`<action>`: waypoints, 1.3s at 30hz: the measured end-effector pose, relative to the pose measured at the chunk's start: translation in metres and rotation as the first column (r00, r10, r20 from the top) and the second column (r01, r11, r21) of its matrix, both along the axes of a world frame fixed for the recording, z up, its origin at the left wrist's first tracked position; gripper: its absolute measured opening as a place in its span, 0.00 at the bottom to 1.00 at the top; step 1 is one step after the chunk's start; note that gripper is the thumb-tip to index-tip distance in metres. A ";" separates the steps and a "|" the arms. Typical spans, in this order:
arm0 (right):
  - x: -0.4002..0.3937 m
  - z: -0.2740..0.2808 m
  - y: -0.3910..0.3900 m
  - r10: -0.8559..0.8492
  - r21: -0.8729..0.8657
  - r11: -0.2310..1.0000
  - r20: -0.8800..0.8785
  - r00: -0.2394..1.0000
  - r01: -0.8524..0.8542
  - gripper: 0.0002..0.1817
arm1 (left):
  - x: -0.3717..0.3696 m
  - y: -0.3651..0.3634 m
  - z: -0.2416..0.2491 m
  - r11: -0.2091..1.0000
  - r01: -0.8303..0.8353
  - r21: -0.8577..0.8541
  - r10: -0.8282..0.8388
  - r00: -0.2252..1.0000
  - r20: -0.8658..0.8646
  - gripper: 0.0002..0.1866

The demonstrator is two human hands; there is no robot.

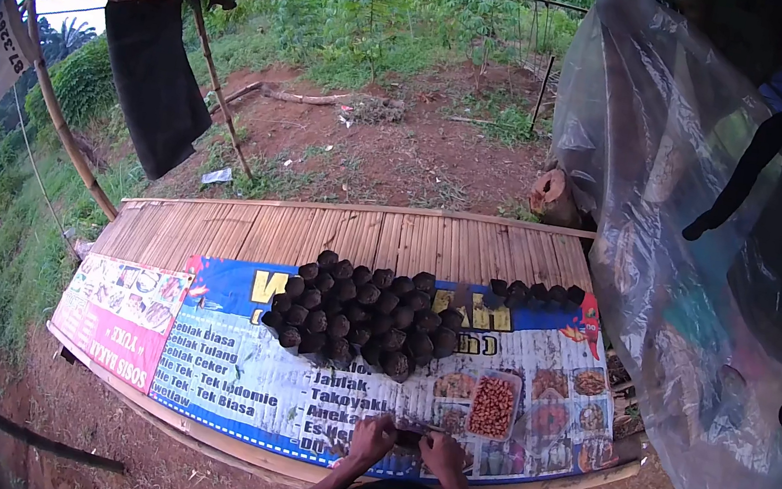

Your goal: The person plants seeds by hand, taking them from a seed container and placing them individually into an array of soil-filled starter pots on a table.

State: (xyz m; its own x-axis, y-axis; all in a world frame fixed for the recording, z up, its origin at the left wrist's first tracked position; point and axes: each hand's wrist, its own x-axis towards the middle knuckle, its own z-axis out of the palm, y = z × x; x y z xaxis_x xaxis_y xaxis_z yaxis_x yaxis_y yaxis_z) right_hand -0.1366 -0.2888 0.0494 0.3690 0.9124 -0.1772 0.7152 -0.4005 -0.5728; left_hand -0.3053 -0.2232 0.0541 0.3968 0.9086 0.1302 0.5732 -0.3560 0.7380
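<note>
Dark, small soil-filled bag being gripped between closed left hand and right hand on printed banner.

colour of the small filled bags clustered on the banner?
Black: the cluster of small bags looks uniformly dark on the printed banner. The head view is the only view.

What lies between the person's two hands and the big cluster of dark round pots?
In the head view, only bare printed banner separates the hands from the dark pots.
</note>
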 end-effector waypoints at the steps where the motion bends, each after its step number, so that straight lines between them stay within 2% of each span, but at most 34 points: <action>1: 0.000 -0.002 -0.001 0.021 0.023 1.000 0.007 1.000 -0.021 0.18 | 0.001 -0.001 0.001 0.999 -0.029 -0.024 0.029 0.999 0.013 0.05; 5: 0.002 0.006 0.001 0.029 0.111 0.993 -0.027 0.999 -0.026 0.18 | -0.001 -0.003 0.003 0.996 -0.036 -0.080 0.038 0.999 0.024 0.07; 6: 0.003 0.001 0.002 0.029 0.109 0.994 -0.025 0.999 -0.027 0.18 | 0.000 -0.003 0.003 0.996 -0.030 -0.083 0.033 0.999 0.028 0.08; 8: 0.008 -0.015 0.003 0.055 -0.007 0.998 -0.029 0.998 -0.055 0.18 | -0.001 -0.007 -0.004 0.990 -0.049 -0.131 0.052 0.999 0.016 0.08; 10: 0.008 -0.008 0.005 0.040 0.006 0.999 -0.011 0.999 -0.040 0.20 | 0.003 0.001 -0.007 0.984 -0.070 -0.165 0.072 0.997 0.011 0.09; 14: 0.001 -0.009 0.000 0.002 0.047 0.999 -0.011 1.000 -0.001 0.25 | -0.005 -0.004 -0.011 0.986 0.025 -0.163 -0.030 0.999 -0.026 0.10; 15: 0.004 -0.005 0.001 0.002 0.036 0.999 -0.012 1.000 -0.001 0.25 | -0.002 -0.001 -0.005 0.990 0.033 -0.140 -0.040 0.998 -0.051 0.11; 17: 0.001 0.005 -0.002 0.073 -0.143 0.988 0.086 0.994 -0.060 0.28 | 0.005 0.004 0.010 0.999 0.031 -0.042 -0.035 0.997 -0.076 0.11; 18: 0.000 -0.021 -0.005 0.094 -0.061 0.994 0.138 0.986 -0.086 0.28 | 0.008 0.002 0.018 0.999 0.025 0.021 -0.023 0.997 -0.079 0.10; 19: 0.000 -0.008 -0.005 0.110 -0.156 0.983 0.088 0.990 -0.095 0.26 | 0.009 0.002 0.018 0.998 0.036 0.055 -0.031 0.996 -0.089 0.09; 20: -0.001 -0.006 -0.004 0.119 -0.173 0.979 0.080 0.990 -0.104 0.23 | 0.010 0.005 0.013 0.994 0.050 0.092 -0.042 0.995 -0.092 0.08; 22: 0.000 -0.011 -0.003 0.083 -0.076 0.994 0.017 0.996 -0.081 0.20 | 0.009 0.013 -0.009 0.994 0.097 0.040 -0.092 0.990 -0.102 0.06; 24: 0.002 0.008 -0.001 0.041 -0.012 0.999 0.011 0.999 -0.041 0.19 | 0.011 0.010 0.013 0.997 0.059 0.050 -0.051 0.987 -0.151 0.05; 26: 0.002 0.016 0.000 0.017 -0.036 0.999 0.009 1.000 -0.017 0.18 | 0.009 0.009 0.011 0.999 0.027 0.046 -0.025 0.999 -0.048 0.04; 29: 0.002 0.010 0.003 -0.037 -0.056 0.998 0.003 0.999 0.038 0.17 | 0.007 0.010 -0.003 0.999 -0.014 -0.043 0.014 1.000 0.008 0.05; 30: 0.003 0.007 0.003 -0.014 -0.007 1.000 -0.061 0.998 0.014 0.17 | 0.009 0.010 -0.001 0.997 -0.027 -0.066 0.029 0.999 0.031 0.04; 31: 0.008 0.005 0.008 0.011 0.052 0.999 -0.118 0.993 -0.005 0.17 | 0.009 0.010 0.003 1.000 -0.026 -0.010 0.027 0.999 0.017 0.04; 32: 0.012 0.004 0.009 0.005 0.047 0.999 -0.115 0.993 0.001 0.17 | 0.010 0.008 0.007 1.000 -0.020 -0.015 0.021 1.000 0.020 0.04; 34: 0.010 0.012 0.008 -0.024 0.153 0.987 -0.187 0.982 0.053 0.16 | 0.010 0.006 0.022 0.997 -0.055 -0.053 0.058 0.997 0.045 0.06; 36: 0.012 0.004 0.009 -0.015 0.144 0.989 -0.180 0.984 0.041 0.16 | 0.010 0.007 0.013 0.996 -0.042 -0.080 0.047 0.997 0.056 0.06; 38: 0.012 -0.003 0.007 0.027 0.015 1.000 -0.103 0.994 -0.025 0.17 | 0.009 0.005 0.001 0.990 -0.074 -0.118 0.073 0.997 -0.013 0.07; 39: 0.014 0.002 0.009 0.026 0.024 0.999 -0.099 0.995 -0.024 0.17 | 0.011 0.007 0.003 0.991 -0.072 -0.109 0.071 0.997 -0.009 0.07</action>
